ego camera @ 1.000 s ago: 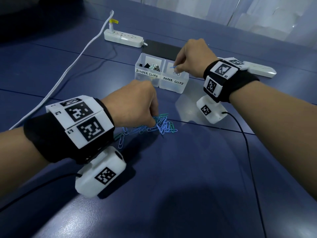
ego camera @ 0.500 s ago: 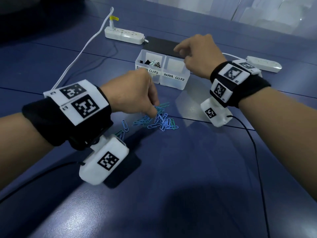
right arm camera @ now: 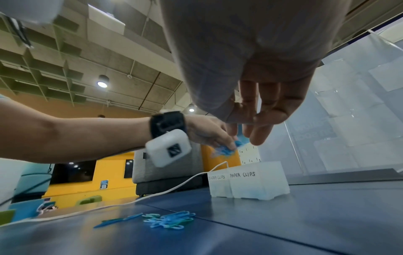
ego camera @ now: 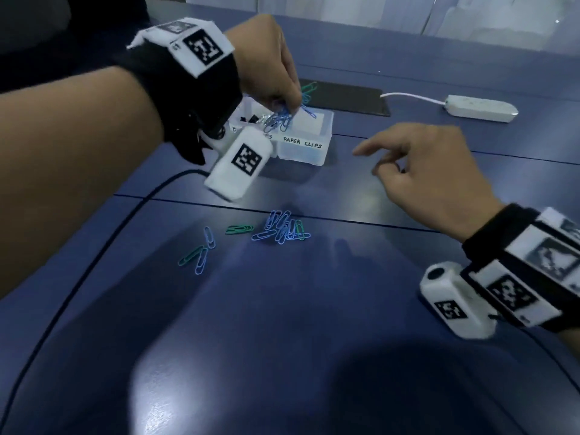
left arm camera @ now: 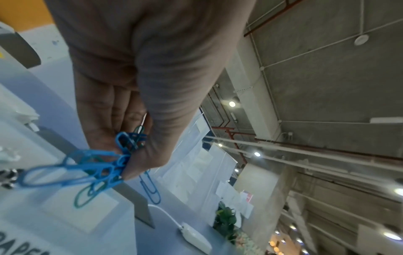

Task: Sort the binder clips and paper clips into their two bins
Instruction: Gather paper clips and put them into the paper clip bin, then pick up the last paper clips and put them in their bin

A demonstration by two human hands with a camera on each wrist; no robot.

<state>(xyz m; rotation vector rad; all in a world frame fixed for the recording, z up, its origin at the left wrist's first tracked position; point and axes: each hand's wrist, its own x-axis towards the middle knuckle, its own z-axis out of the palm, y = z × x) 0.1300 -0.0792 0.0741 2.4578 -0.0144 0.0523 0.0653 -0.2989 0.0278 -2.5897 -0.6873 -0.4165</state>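
Two bins (ego camera: 303, 149) sit toward the desk's (ego camera: 282, 356) far edge. Left hand (ego camera: 266, 67) pinches a bunch of paper clips (ego camera: 282, 116) right over the paper-clip bin, drop-off step. Right hand (ego camera: 423, 171) hovers beside the bins, fingers loose, holding nothing. Loose clips (ego camera: 282, 229) lie mid-desk. Next: let go over the correct bin, then grab the rest.

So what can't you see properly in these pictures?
- Binder clips bin, head view: the left hand and its wrist camera cover most of it, label included.
- Bunch of paper clips in the left grip: motion-blurred, uncountable.
- Paper clips bin, right wrist view: frosted wall hides its contents.
- Right hand: it looks empty.
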